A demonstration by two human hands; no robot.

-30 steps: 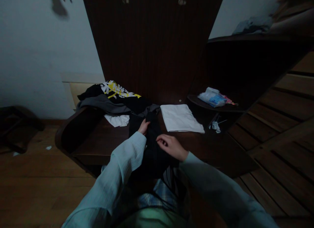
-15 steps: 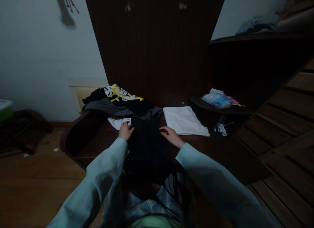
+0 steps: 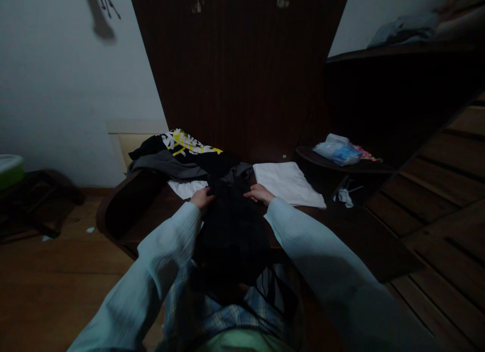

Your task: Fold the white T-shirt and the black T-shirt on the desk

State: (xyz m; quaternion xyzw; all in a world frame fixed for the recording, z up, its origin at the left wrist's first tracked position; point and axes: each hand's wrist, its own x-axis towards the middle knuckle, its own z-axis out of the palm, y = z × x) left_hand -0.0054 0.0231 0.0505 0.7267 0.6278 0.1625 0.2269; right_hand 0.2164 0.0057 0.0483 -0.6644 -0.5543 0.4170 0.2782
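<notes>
A black garment (image 3: 233,225) lies stretched along the dark wooden table (image 3: 151,225), running from my lap toward the far side. My left hand (image 3: 202,197) rests on its far left corner and my right hand (image 3: 258,193) on its far right corner. Both hands have their fingers curled down onto the cloth; the room is dim and I cannot make out whether they pinch the fabric or only press it. Both arms are in pale blue sleeves.
A pile of clothes (image 3: 182,155) with a black, yellow and white print lies behind the garment. A folded white cloth (image 3: 288,183) sits to the right. A shelf (image 3: 341,165) holds plastic packets (image 3: 335,149). A dark wooden panel stands behind.
My hands moved apart from the middle of the black garment to its edges, then slid forward to its far corners, spreading it out flat.
</notes>
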